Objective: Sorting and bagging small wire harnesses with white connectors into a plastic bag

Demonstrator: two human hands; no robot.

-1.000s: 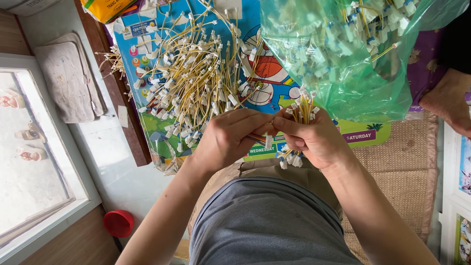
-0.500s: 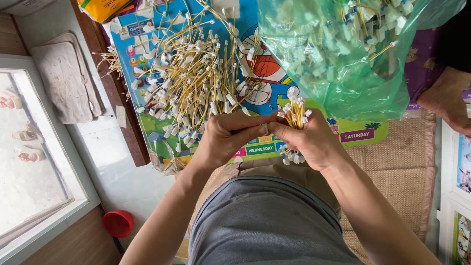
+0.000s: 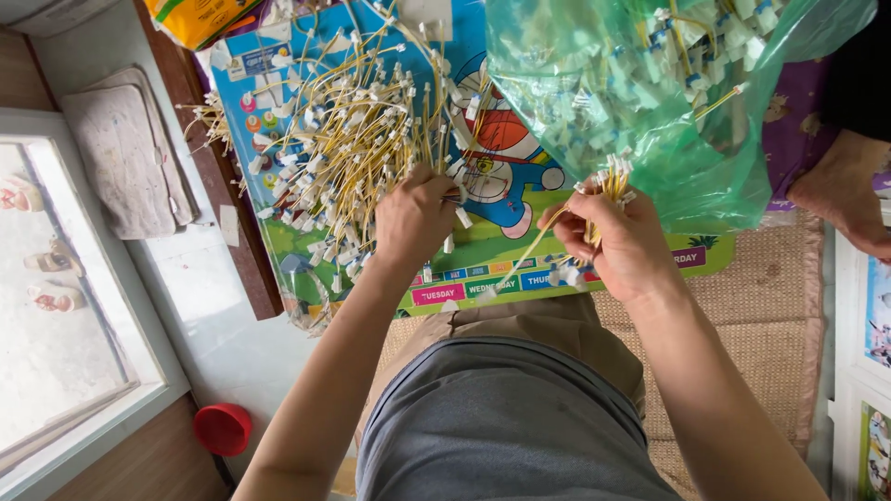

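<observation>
Head view: you are reaching your left hand (image 3: 413, 215) into the pile of yellow wires (image 3: 343, 153) with white connectors; its fingers are curled down among the strands at the pile's near edge, though whether they are pinching one I cannot tell. Your right hand (image 3: 617, 246) is gripping a small bundle of yellow wires (image 3: 608, 186), fingers closed around it, white ends sticking up just above your fingertips. Beyond those fingertips a green plastic bag (image 3: 650, 102) of more wires is lying. Under both hands a colourful cartoon board (image 3: 501, 269) is resting.
</observation>
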